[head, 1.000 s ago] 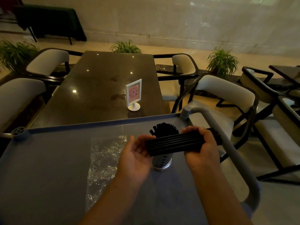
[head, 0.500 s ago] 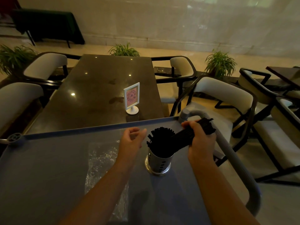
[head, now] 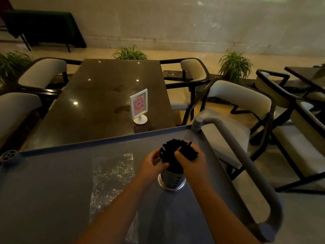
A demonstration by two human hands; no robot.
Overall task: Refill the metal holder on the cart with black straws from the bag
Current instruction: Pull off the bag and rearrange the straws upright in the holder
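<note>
Both hands are at the metal holder (head: 172, 178), which stands on the cart (head: 52, 182) toward its far right corner, close to the handle (head: 233, 152); the right hand (head: 190, 160) has its grip clenched around a bundle of black straws (head: 189, 152) with its lower end in among the straws already standing in the holder, while the left hand (head: 152, 163) curls against that standing cluster, though I cannot tell whether it truly grasps them. Loading looks to be the step in hand; next the bundle wants easing down upright and releasing; the clear bag (head: 109, 180) lies flat on the cart, left of the holder.
</note>
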